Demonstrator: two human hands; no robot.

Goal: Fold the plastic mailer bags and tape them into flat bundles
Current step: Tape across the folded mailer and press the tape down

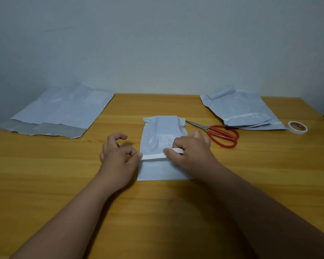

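On the wooden table (45, 184), both hands are pinching a tape strip (153, 156) across the centre folded mailer (161, 135), left hand (118, 156) and right hand (191, 150) at its ends, while unfolded mailers (64, 109) at upper left are waiting.

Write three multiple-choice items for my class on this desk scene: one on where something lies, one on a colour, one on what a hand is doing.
1. Where does the tape roll lie?
A. at the table's right edge, beside the stack of mailers
B. on the folded mailer
C. beside the left hand

2. What colour are the scissors' handles?
A. blue
B. red
C. black

3. What are the two hands doing?
A. cutting with the scissors
B. resting flat on the table
C. holding a tape strip across the folded mailer

Answers:
1 A: the roll sits right of the stack of mailers, away from both hands.
2 B: the scissors have red loops.
3 C: the left hand and right hand pinch the ends of the white tape strip over the folded mailer.
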